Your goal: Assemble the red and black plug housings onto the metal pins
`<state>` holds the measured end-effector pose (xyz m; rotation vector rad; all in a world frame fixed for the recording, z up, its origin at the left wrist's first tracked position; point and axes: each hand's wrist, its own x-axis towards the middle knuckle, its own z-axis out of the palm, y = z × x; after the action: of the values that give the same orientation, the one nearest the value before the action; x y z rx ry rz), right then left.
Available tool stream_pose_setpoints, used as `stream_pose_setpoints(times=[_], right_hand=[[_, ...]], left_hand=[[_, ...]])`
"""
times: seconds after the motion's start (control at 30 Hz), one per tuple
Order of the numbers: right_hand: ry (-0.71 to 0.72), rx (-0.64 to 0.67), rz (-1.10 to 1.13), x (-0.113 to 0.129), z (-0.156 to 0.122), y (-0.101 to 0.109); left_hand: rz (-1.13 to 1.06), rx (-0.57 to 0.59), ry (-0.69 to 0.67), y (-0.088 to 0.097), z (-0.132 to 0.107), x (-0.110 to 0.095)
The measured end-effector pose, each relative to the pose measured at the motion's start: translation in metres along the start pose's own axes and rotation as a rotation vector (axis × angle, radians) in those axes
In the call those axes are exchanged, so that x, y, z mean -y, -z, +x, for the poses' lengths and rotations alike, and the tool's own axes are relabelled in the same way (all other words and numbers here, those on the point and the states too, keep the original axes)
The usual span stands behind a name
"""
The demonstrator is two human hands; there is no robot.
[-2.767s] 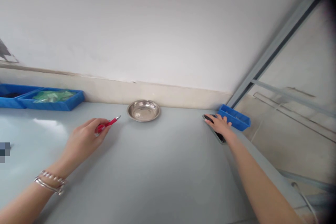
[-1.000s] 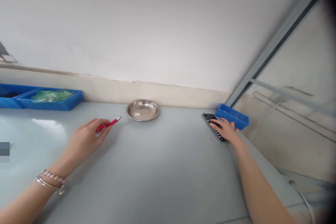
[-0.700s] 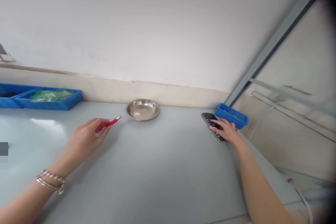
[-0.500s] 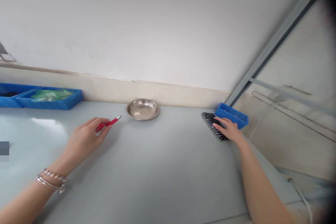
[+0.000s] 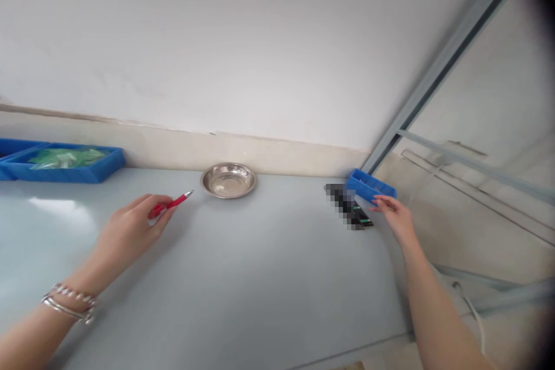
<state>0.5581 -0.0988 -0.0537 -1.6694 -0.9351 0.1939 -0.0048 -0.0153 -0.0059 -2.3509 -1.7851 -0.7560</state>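
My left hand [image 5: 132,225] is closed around a red pen [image 5: 176,203], whose silver tip points up and to the right. Just beyond that tip, a shallow round steel dish [image 5: 228,180] stands on the grey-blue table. On the right, my right hand [image 5: 395,217] hovers at the table's edge, fingers a little curled and apart, with nothing visible in them. Its fingertips are close to the front of a small blue bin [image 5: 368,185]. A dark phone [image 5: 363,215] with a lit screen lies left of those fingers; most of it is blurred out by blocks.
At the far left, a blue tray [image 5: 97,170] holds green plastic bags [image 5: 67,157], and a second blue tray [image 5: 17,147] adjoins it. The wall [image 5: 260,58] runs along the table's back. A metal frame [image 5: 416,110] rises beyond the right edge.
My right hand has lifted off the phone and moved right, beside the small blue bin. My left hand keeps its hold on the pen. The whole view has shifted slightly.
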Motion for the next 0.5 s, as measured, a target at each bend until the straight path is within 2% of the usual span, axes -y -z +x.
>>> stream_pose_setpoints(times=[0.1,0.27,0.5], right_hand=[[0.019,0.016,-0.005,0.005,-0.010,0.004],[0.005,0.023,0.068,0.013,-0.030,-0.002],[-0.064,0.069,0.107,0.015,-0.034,-0.008]], left_hand=[[-0.004,0.024,-0.001,0.003,0.000,-0.002],[-0.018,0.029,0.010,0.004,-0.001,-0.005],[-0.008,0.010,-0.017,0.001,-0.001,-0.002]])
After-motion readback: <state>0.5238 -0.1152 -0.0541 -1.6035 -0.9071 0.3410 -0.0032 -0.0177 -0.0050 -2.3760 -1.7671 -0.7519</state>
